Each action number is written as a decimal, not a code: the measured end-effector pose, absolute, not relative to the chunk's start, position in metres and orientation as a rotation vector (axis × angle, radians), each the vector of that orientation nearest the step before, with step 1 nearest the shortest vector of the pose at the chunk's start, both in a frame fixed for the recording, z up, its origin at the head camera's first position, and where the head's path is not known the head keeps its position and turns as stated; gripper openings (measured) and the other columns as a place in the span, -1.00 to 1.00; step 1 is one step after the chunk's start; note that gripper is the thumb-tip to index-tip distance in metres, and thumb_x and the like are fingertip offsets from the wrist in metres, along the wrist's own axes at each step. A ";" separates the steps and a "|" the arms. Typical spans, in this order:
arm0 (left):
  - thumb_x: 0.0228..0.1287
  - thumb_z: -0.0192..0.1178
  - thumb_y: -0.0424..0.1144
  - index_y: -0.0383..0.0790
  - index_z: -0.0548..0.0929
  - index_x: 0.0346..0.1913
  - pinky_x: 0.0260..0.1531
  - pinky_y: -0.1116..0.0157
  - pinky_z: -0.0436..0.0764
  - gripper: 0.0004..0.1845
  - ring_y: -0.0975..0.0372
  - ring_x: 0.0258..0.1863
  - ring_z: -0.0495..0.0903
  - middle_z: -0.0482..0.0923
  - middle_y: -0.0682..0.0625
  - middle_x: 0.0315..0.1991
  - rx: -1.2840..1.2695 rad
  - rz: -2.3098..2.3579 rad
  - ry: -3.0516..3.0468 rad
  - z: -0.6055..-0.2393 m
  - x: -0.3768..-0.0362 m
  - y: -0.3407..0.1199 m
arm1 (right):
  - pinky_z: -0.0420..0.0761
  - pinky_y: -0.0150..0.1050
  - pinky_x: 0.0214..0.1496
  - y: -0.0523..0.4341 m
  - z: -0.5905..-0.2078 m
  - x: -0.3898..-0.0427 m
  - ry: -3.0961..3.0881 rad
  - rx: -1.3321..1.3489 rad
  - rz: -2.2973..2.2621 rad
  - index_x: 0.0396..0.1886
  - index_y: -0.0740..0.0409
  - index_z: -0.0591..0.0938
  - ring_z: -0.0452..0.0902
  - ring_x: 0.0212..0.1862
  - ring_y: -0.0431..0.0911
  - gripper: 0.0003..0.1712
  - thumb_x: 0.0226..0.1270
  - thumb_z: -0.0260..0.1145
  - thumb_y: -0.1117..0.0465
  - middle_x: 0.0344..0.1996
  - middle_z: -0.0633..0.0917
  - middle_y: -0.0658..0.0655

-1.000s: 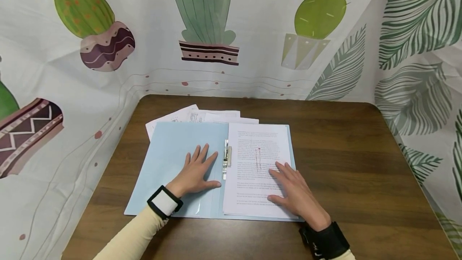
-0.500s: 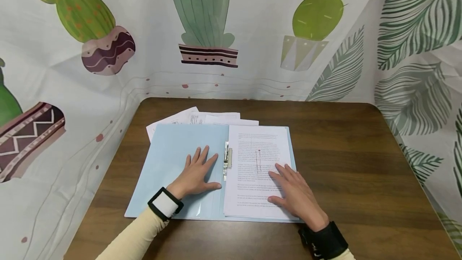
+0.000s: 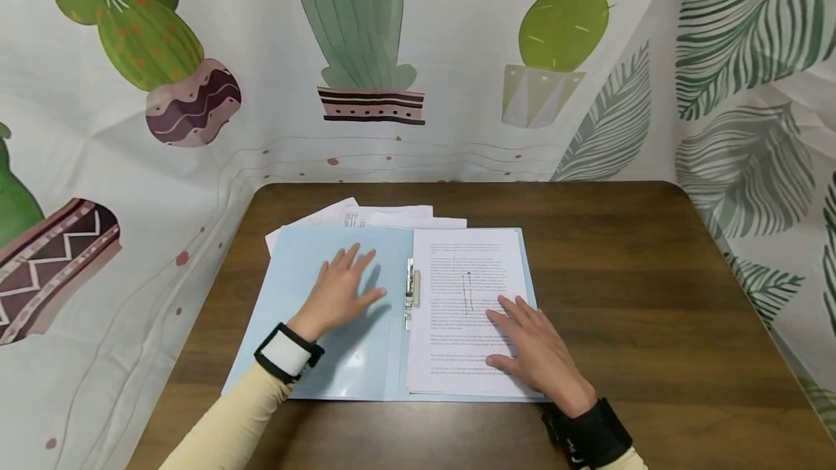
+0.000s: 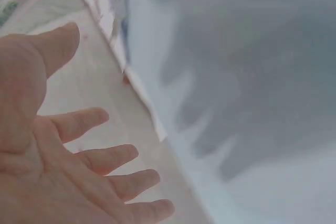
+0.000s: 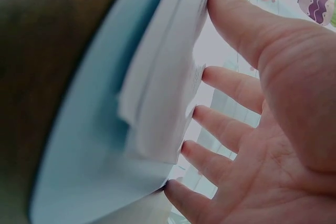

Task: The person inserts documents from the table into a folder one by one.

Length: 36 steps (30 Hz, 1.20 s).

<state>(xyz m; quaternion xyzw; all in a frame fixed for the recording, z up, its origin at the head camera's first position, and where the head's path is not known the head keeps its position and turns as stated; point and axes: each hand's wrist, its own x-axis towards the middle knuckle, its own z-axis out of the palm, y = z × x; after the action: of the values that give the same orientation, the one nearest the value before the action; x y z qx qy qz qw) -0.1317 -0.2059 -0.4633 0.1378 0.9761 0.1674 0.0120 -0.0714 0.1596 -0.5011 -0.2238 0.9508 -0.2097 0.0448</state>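
Observation:
A light blue folder (image 3: 392, 376) lies spread on the table, a metal clip (image 3: 413, 289) along its spine. Printed sheets (image 3: 451, 354) with red pen marks cover its right half. My left hand (image 3: 336, 296) hovers over the bare left cover, fingers spread, its shadow falling on the blue; in the left wrist view this hand (image 4: 63, 140) holds nothing. My right hand (image 3: 538, 350) rests on the right side of the sheets, fingers spread. In the right wrist view the fingertips (image 5: 199, 111) touch the paper, and the stacked sheet edges show beside them.
Several loose printed papers (image 3: 398, 215) stick out from behind the folder's top edge. The brown wooden table (image 3: 620, 274) extends to the right. A white curtain (image 3: 457, 151) with cactus and leaf prints hangs behind the table.
My left hand has lifted off the left cover and shifted up and to the left. The right hand stays on the sheets. The head view has tilted slightly.

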 end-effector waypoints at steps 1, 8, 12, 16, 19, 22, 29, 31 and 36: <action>0.36 0.34 0.12 -0.24 0.36 0.53 0.33 -0.43 0.11 -0.18 -0.40 0.47 0.15 0.15 -0.40 0.54 0.417 0.527 3.071 -0.458 -0.136 -0.209 | 0.15 0.37 0.46 0.160 -0.501 -0.071 2.903 -0.684 -0.640 0.39 0.15 0.56 0.14 0.55 0.31 -0.10 0.06 0.65 -0.05 0.49 0.39 0.29; 0.40 0.34 0.01 -0.34 0.40 0.48 0.34 -0.42 0.09 -0.25 -0.39 0.47 0.17 0.19 -0.45 0.51 0.331 0.624 3.263 -0.431 -0.178 -0.237 | 0.14 0.37 0.46 0.160 -0.502 -0.072 2.895 -0.680 -0.639 0.40 0.15 0.56 0.14 0.55 0.30 -0.10 0.07 0.64 -0.06 0.49 0.39 0.29; 0.42 0.33 -0.03 -0.36 0.40 0.47 0.36 -0.42 0.04 -0.28 -0.34 0.51 0.13 0.16 -0.42 0.53 0.261 0.658 3.307 -0.433 -0.204 -0.249 | 0.14 0.36 0.47 0.162 -0.503 -0.072 2.891 -0.674 -0.627 0.40 0.14 0.55 0.14 0.55 0.30 -0.10 0.08 0.63 -0.07 0.50 0.39 0.28; 0.45 0.29 -0.04 -0.35 0.38 0.48 0.39 -0.39 0.03 -0.31 -0.31 0.52 0.11 0.13 -0.40 0.55 0.187 0.651 3.297 -0.443 -0.230 -0.257 | 0.15 0.36 0.46 0.162 -0.503 -0.072 2.902 -0.673 -0.625 0.39 0.14 0.56 0.14 0.55 0.30 -0.10 0.07 0.64 -0.07 0.49 0.39 0.28; 0.47 0.27 -0.08 -0.37 0.40 0.47 0.39 -0.36 0.09 -0.34 -0.30 0.49 0.19 0.17 -0.41 0.53 0.112 0.606 3.289 -0.452 -0.247 -0.264 | 0.14 0.36 0.47 0.161 -0.504 -0.072 2.903 -0.668 -0.640 0.39 0.14 0.56 0.14 0.55 0.30 -0.11 0.07 0.64 -0.07 0.49 0.39 0.28; 0.49 0.25 -0.14 -0.41 0.41 0.45 0.38 -0.33 0.16 -0.39 -0.28 0.45 0.27 0.22 -0.42 0.50 0.032 0.526 3.269 -0.459 -0.260 -0.271 | 0.13 0.36 0.47 0.159 -0.504 -0.073 2.891 -0.664 -0.659 0.40 0.14 0.56 0.12 0.56 0.29 -0.11 0.08 0.63 -0.07 0.50 0.38 0.27; 0.51 0.19 -0.22 -0.46 0.36 0.46 0.39 -0.28 0.19 -0.40 -0.27 0.44 0.29 0.24 -0.45 0.48 -0.093 0.423 3.142 -0.470 -0.273 -0.282 | 0.11 0.35 0.49 0.157 -0.505 -0.073 2.868 -0.658 -0.681 0.41 0.12 0.55 0.09 0.57 0.28 -0.11 0.10 0.62 -0.08 0.51 0.37 0.26; 0.50 0.19 -0.23 -0.45 0.36 0.47 0.38 -0.26 0.22 -0.40 -0.27 0.43 0.30 0.25 -0.44 0.48 -0.104 0.415 3.119 -0.473 -0.276 -0.283 | 0.11 0.35 0.49 0.158 -0.505 -0.073 2.868 -0.655 -0.683 0.41 0.12 0.55 0.09 0.57 0.28 -0.11 0.10 0.62 -0.08 0.51 0.36 0.27; 0.46 0.19 -0.27 -0.43 0.37 0.47 0.30 -0.25 0.35 -0.40 -0.30 0.35 0.39 0.36 -0.42 0.42 -0.136 0.444 3.077 -0.481 -0.282 -0.284 | 0.11 0.35 0.49 0.159 -0.505 -0.072 2.878 -0.647 -0.689 0.41 0.12 0.55 0.09 0.57 0.28 -0.11 0.09 0.62 -0.07 0.51 0.37 0.26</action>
<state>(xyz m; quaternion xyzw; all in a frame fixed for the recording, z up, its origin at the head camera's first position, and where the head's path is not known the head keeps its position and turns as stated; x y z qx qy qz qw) -0.2818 -0.2844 -0.4806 -0.0436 0.9887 0.1426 0.0151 -0.0721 0.1593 -0.5048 -0.2134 0.9486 -0.2270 0.0561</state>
